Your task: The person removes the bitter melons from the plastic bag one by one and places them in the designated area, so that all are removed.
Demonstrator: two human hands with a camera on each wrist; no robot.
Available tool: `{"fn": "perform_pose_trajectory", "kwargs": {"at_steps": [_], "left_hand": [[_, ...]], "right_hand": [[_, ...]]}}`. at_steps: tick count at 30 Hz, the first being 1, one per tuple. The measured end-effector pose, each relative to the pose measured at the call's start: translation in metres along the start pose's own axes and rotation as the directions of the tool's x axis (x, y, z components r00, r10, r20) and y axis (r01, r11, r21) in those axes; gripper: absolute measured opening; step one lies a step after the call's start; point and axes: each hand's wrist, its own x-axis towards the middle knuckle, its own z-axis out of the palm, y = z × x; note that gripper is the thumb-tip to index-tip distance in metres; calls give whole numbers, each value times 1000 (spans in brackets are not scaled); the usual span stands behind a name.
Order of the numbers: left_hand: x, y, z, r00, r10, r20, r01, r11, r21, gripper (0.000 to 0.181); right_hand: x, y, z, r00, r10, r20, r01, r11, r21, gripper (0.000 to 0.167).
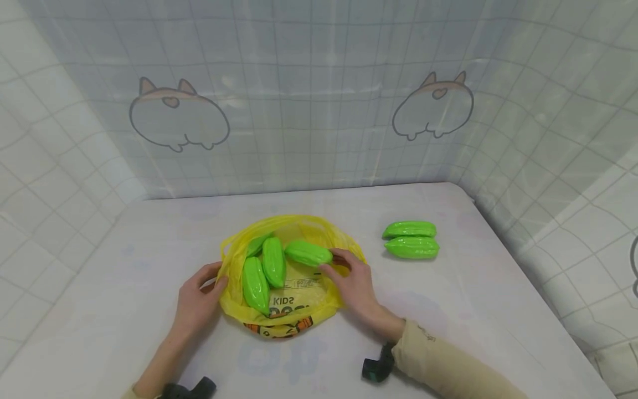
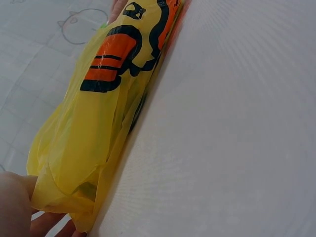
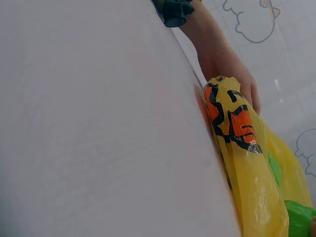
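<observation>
A yellow plastic bag (image 1: 234, 307) lies with its mouth spread open on the white table. My left hand (image 1: 196, 299) pinches its left rim; in the left wrist view the thumb and fingers close around the bag's edge (image 2: 74, 148). At the right side of the mouth, my right hand (image 1: 356, 282) holds the end of a glossy green ridged vegetable (image 1: 306, 253) between thumb and fingers. Several like it rest inside on the left, among them an upright-lying one (image 1: 273, 262) and a slanted one (image 1: 256, 285). The right wrist view shows only part of the held vegetable (image 3: 298, 217).
Two more green vegetables, a rear one (image 1: 410, 229) and a front one (image 1: 411, 247), lie side by side on the table, right of the bag. A tiled-pattern curtain (image 1: 309, 111) with cartoon animals rises behind the table's back edge and along both sides.
</observation>
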Motion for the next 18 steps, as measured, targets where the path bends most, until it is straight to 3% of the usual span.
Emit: {"fn": "perform_pose_trajectory", "kwargs": {"at_steps": [10, 18], "left_hand": [[0, -1, 0, 1000, 15, -7, -15, 1000, 10, 35], [1, 1, 0, 1000, 5, -4, -5, 1000, 14, 35]], "right_hand": [[-2, 3, -10, 999, 29, 20, -31, 996, 84, 40], [-3, 11, -21, 998, -30, 47, 25, 995, 96, 38]]}}
